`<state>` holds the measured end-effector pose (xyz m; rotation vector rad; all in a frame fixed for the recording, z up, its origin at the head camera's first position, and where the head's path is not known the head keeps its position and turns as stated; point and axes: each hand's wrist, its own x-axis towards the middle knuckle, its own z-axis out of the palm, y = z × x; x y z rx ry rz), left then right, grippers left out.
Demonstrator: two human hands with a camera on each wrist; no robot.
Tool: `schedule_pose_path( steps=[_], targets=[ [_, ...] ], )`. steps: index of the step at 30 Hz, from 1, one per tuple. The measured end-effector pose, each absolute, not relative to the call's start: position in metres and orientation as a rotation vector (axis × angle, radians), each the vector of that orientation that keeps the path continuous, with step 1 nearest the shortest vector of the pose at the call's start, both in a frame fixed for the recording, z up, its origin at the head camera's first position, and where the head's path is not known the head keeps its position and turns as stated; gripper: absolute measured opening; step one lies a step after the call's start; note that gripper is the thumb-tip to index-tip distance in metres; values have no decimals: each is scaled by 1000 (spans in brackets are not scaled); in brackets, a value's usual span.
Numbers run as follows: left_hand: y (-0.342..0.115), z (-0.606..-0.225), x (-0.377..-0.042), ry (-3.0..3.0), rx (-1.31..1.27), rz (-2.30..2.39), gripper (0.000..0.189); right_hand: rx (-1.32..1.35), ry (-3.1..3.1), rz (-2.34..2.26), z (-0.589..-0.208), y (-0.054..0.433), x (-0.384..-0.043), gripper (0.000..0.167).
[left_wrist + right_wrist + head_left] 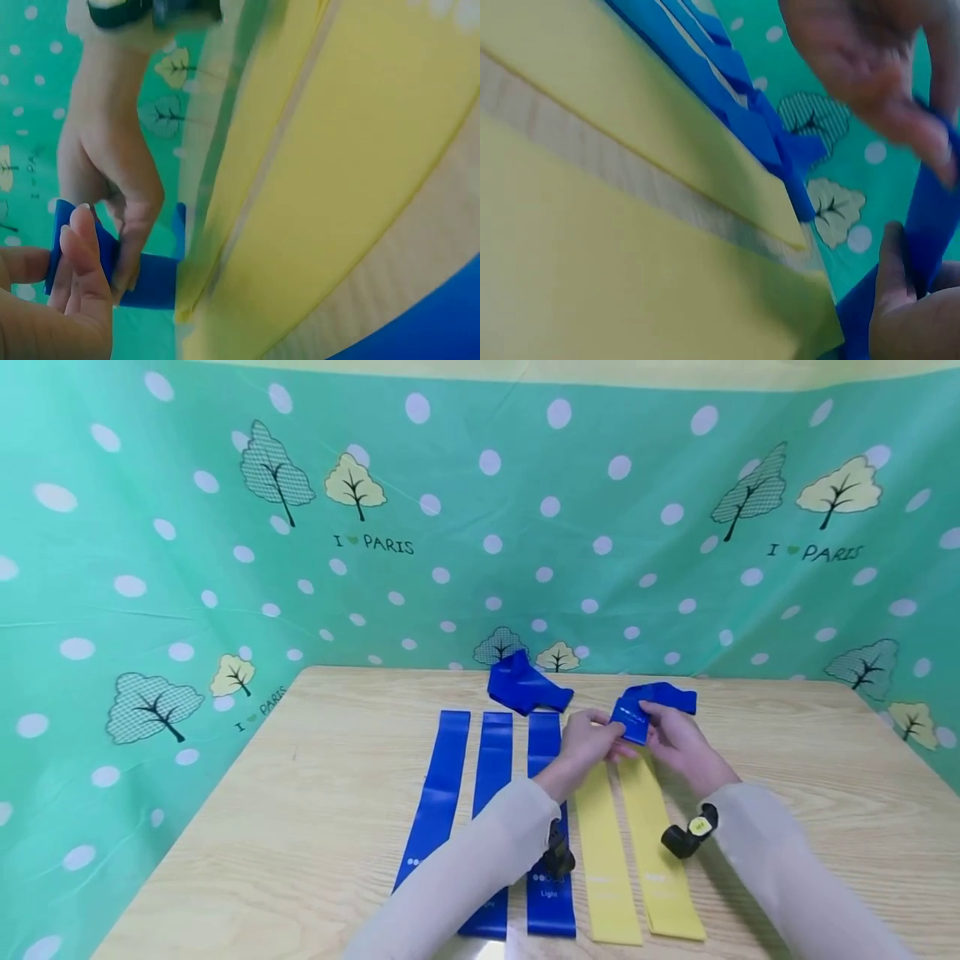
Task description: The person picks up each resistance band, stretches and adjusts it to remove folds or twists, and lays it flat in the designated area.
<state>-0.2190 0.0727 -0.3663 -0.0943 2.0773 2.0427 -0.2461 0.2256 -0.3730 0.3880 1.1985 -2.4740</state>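
A blue resistance band (632, 723) is pinched between both hands above the far ends of the yellow bands. My left hand (588, 741) grips its left lower edge, and my right hand (679, 745) holds its right side with thumb and fingers. Part of this band trails behind the right hand toward the table's back. In the left wrist view, the blue band (150, 281) runs from between the fingers toward a yellow band. Seen from the right wrist, the blue strip (930, 214) stretches between the two hands. Fingers hide part of the held portion.
Two flat yellow bands (609, 852) lie lengthwise below the hands. To their left, three flat blue bands (437, 797) lie side by side, partly under the left sleeve. A crumpled blue band (525, 687) sits at the back edge of the wooden table (285, 810), before a green curtain (450, 568).
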Motion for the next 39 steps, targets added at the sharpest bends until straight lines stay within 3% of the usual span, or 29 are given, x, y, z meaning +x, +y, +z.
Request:
schedule_pose_path(
  steps=[4,10,12,15,19,22,25,31,39],
  targets=[
    [72,-366,-207,2028,-101,2011,6,452,1287,-2429,-373,233,-251,7],
    [73,-369,-191,1972,-111,1937,7,491,1479,-2336,-372,240,-262,72],
    [73,-370,-185,1960,-116,1923,7,486,1564,-2296,-371,243,-266,83],
    [74,-372,-177,1952,-113,1899,9,488,1666,-2228,-366,249,-270,71],
    [76,-373,-165,1945,-81,1868,10,489,1702,-2223,-359,256,-276,32],
    [77,-374,-158,1928,-47,1860,11,476,1697,-2249,-355,257,-280,23],
    [76,-375,-151,1889,-21,1866,12,463,1769,-2203,-353,257,-283,29],
    [75,-373,-139,1828,51,1850,12,498,2056,-1926,-356,255,-286,79],
    [71,-371,-127,1798,138,1743,15,379,2241,-1722,-363,258,-289,68]
  ],
)
